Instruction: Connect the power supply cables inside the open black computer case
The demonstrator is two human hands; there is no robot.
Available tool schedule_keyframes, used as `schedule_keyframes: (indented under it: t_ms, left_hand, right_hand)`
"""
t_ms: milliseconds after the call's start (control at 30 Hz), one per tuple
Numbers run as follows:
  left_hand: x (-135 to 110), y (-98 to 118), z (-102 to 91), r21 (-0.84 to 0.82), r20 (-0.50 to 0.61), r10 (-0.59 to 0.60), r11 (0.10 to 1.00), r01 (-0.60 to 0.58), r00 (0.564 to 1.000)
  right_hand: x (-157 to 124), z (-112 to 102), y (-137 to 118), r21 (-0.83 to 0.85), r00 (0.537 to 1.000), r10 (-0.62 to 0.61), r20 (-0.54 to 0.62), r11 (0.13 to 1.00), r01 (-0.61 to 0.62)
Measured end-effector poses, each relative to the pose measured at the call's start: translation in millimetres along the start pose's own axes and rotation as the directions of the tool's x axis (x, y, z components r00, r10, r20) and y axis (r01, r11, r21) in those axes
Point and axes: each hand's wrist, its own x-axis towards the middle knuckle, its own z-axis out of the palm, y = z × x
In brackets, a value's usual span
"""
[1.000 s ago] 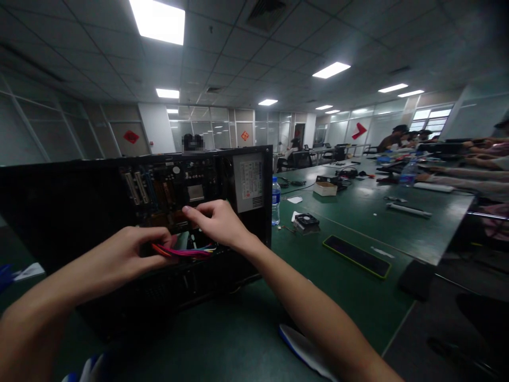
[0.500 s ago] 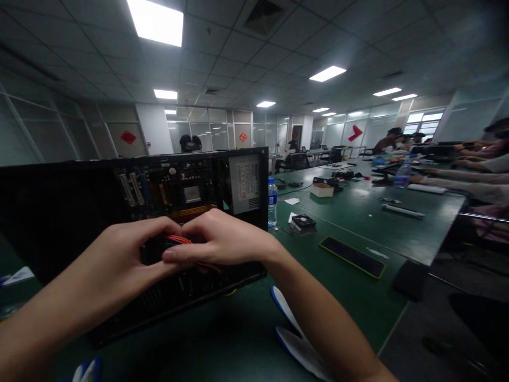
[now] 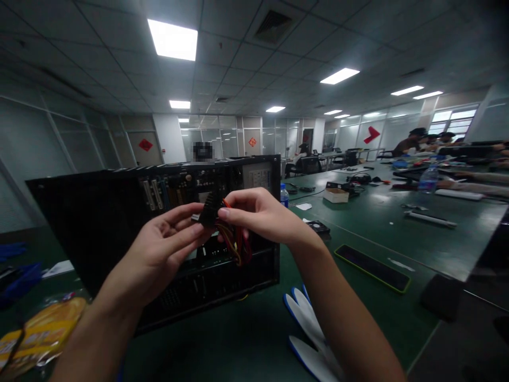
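A black computer case (image 3: 87,228) stands open in front of me, its inside facing my hands. Expansion slots (image 3: 153,194) show at its upper middle, and a power supply (image 3: 258,174) sits in its upper right. My left hand (image 3: 163,239) pinches a black, ribbed connector (image 3: 209,212) between thumb and fingertips. Close against it, my right hand (image 3: 264,215) is closed on a bundle of power cables (image 3: 238,246) with red, yellow and dark wires. The loops hang below the fingers, before the case. Exactly how cable and connector join is hidden.
White and blue gloves (image 3: 308,318) lie under my right forearm. Right of the case are a bottle (image 3: 283,195), a fan (image 3: 318,228), a phone-like slab (image 3: 371,268) and a small box (image 3: 336,194). A yellow packet (image 3: 47,329) lies at left. Other people work at far right.
Both hands have risen and turned, bringing the black connector and cable loops into sight. My view has shifted left, showing the yellow packet.
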Motion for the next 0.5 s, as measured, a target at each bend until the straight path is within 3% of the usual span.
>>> schedule_keyframes:
  t_ms: [200,500]
  left_hand:
    - [2.6,-9.8,8.6,-0.218,0.028,-0.137,0.966,0.14,0.99]
    - [4.4,-12.2,7.6,-0.194,0.005,-0.079,0.978,0.078,0.997]
  right_hand:
    - [-0.2,-0.9,1.2,-0.016,0.996,-0.013,-0.087,1.0,0.012]
    - [6.0,2.0,5.9,-0.016,0.966,-0.022,-0.259,1.0,0.018]
